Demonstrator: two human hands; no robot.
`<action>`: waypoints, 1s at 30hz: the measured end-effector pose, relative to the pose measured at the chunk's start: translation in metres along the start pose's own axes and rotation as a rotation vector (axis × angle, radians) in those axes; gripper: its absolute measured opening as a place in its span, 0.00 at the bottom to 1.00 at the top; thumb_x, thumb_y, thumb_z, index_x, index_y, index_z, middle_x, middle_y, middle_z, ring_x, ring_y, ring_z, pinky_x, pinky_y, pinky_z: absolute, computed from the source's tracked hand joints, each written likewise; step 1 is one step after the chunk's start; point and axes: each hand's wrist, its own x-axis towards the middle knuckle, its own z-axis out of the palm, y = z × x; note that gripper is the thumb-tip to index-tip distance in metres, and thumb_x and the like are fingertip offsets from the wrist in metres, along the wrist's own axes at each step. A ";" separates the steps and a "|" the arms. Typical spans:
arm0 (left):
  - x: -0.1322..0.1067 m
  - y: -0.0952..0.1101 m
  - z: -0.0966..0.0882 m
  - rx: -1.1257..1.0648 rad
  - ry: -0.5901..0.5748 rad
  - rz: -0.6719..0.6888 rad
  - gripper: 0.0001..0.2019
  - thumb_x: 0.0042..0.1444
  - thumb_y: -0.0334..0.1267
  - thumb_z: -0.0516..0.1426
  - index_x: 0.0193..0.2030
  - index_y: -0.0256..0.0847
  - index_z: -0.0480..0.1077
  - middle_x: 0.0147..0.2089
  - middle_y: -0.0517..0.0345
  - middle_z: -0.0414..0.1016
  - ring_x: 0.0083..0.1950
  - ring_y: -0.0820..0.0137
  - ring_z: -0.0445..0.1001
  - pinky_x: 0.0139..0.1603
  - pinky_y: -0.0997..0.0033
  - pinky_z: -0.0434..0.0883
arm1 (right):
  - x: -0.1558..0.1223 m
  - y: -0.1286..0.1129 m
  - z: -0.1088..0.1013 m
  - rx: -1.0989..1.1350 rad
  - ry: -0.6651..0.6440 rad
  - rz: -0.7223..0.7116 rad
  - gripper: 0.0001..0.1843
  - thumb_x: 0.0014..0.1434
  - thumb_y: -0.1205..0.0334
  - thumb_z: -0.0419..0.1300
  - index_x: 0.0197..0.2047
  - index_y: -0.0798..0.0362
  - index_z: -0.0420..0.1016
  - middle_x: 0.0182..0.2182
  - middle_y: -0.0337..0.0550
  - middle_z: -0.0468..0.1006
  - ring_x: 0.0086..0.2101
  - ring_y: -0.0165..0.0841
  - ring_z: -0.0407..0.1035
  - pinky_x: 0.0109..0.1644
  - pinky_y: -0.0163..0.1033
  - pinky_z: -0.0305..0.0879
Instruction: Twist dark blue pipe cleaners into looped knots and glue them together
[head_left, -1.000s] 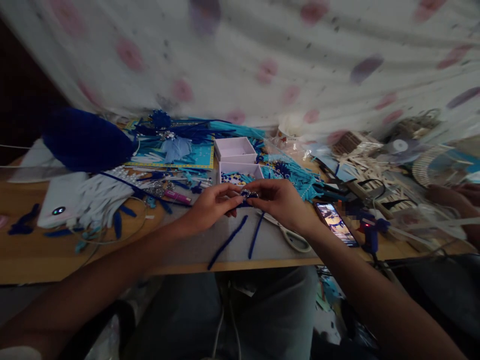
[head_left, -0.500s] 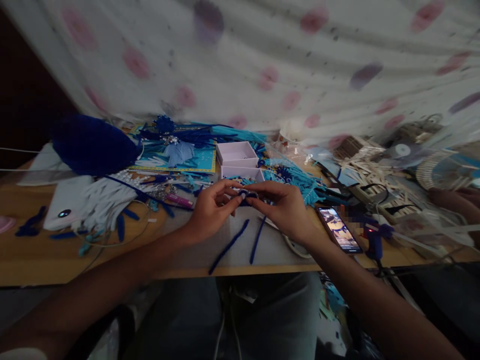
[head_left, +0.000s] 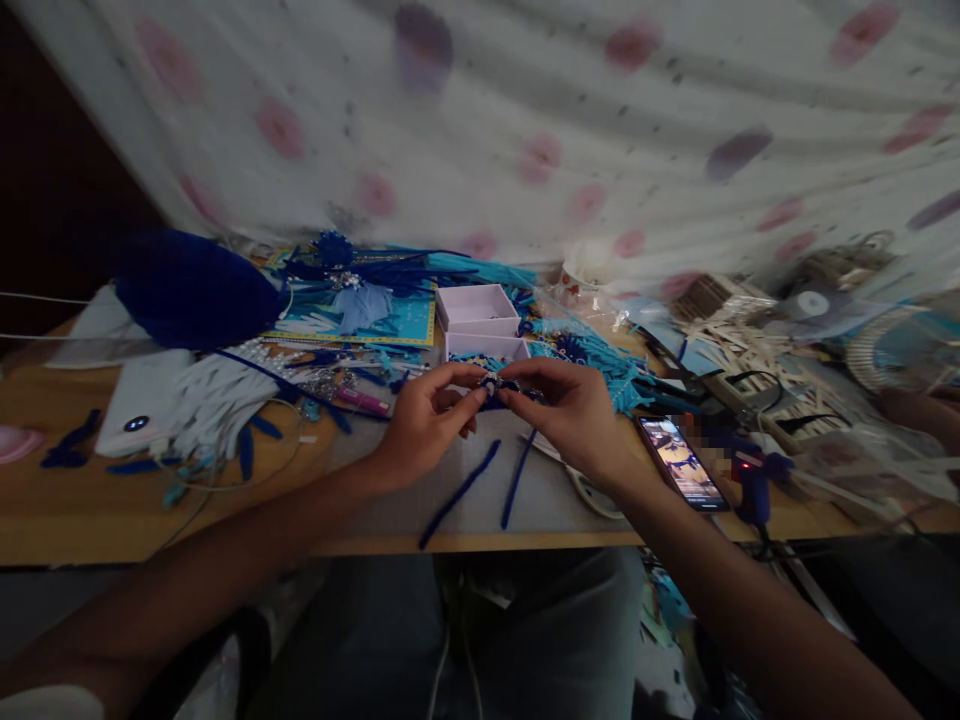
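My left hand and my right hand meet over the middle of the table, both pinching a small dark blue ornament with a sparkly silver centre. Their fingertips nearly touch around it. Two dark blue pipe cleaners lie on the grey mat just below my hands. A small pink box with blue bits sits right behind the ornament.
A lit phone and a blue glue gun lie to the right, white-handled scissors under my right wrist. Blue fluffy material, white feathers and turquoise fringe crowd the back. Another person's hand shows at far right.
My hands have stayed together on the ornament, fingers shifting slightly around it; the view has drifted a little.
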 end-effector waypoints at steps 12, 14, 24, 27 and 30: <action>0.000 -0.001 -0.003 0.018 -0.038 -0.054 0.14 0.55 0.41 0.64 0.47 0.39 0.74 0.35 0.58 0.78 0.25 0.74 0.74 0.24 0.75 0.71 | 0.010 0.005 0.000 0.250 -0.046 0.274 0.20 0.43 0.49 0.77 0.36 0.52 0.85 0.31 0.45 0.85 0.33 0.37 0.78 0.38 0.41 0.74; 0.000 -0.001 -0.003 0.024 -0.041 -0.065 0.15 0.56 0.41 0.64 0.48 0.39 0.74 0.39 0.55 0.79 0.26 0.74 0.75 0.25 0.75 0.73 | 0.010 0.007 0.000 0.283 -0.047 0.312 0.20 0.42 0.51 0.77 0.37 0.52 0.85 0.31 0.45 0.85 0.33 0.36 0.79 0.37 0.40 0.74; 0.006 0.005 0.005 0.115 -0.008 0.025 0.14 0.56 0.38 0.63 0.47 0.35 0.77 0.45 0.50 0.82 0.24 0.76 0.75 0.22 0.77 0.71 | 0.011 0.001 0.001 0.367 0.020 0.305 0.13 0.40 0.56 0.77 0.31 0.50 0.86 0.29 0.43 0.86 0.32 0.35 0.79 0.39 0.39 0.75; 0.007 0.006 0.007 0.137 0.020 0.040 0.13 0.56 0.37 0.62 0.47 0.36 0.76 0.43 0.51 0.81 0.24 0.75 0.76 0.22 0.77 0.72 | 0.012 -0.001 0.000 0.356 0.036 0.300 0.12 0.40 0.58 0.77 0.30 0.50 0.87 0.28 0.42 0.85 0.30 0.34 0.78 0.36 0.38 0.73; 0.006 0.007 0.007 0.111 0.020 0.041 0.14 0.57 0.38 0.62 0.49 0.38 0.76 0.46 0.51 0.80 0.27 0.74 0.77 0.22 0.77 0.73 | 0.013 -0.002 -0.002 0.351 0.045 0.295 0.11 0.40 0.60 0.77 0.30 0.49 0.87 0.28 0.41 0.85 0.29 0.33 0.76 0.34 0.37 0.71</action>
